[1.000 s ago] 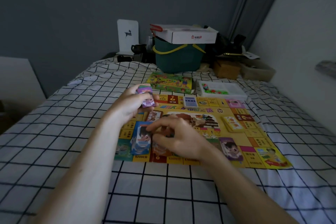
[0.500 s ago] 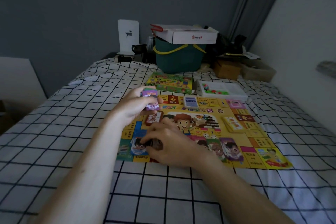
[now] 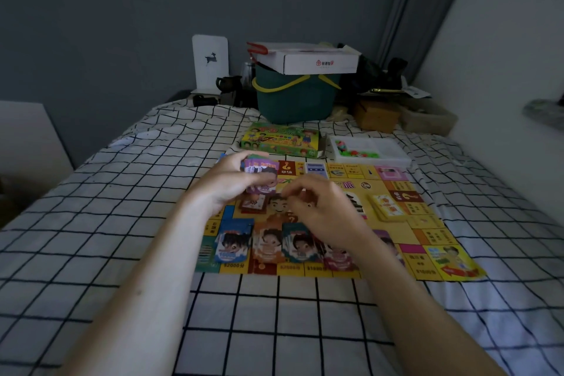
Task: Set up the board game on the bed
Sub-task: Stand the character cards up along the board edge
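The left hand (image 3: pixel 227 181) is curled round a stack of cards (image 3: pixel 262 175); the right hand (image 3: pixel 323 210), fingers bent near it, cannot be judged empty or pinching. Both are held above the board (image 3: pixel 427 238) on the bed (image 3: pixel 91 223), nearer its left half, behind the card piles (image 3: pixel 268 243) along its near edge.

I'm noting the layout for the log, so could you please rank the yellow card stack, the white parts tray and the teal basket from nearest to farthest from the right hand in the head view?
From the right hand:
1. Yellow card stack, on the board just to its right.
2. White parts tray, beyond the board's far right edge.
3. Teal basket, at the head of the bed.
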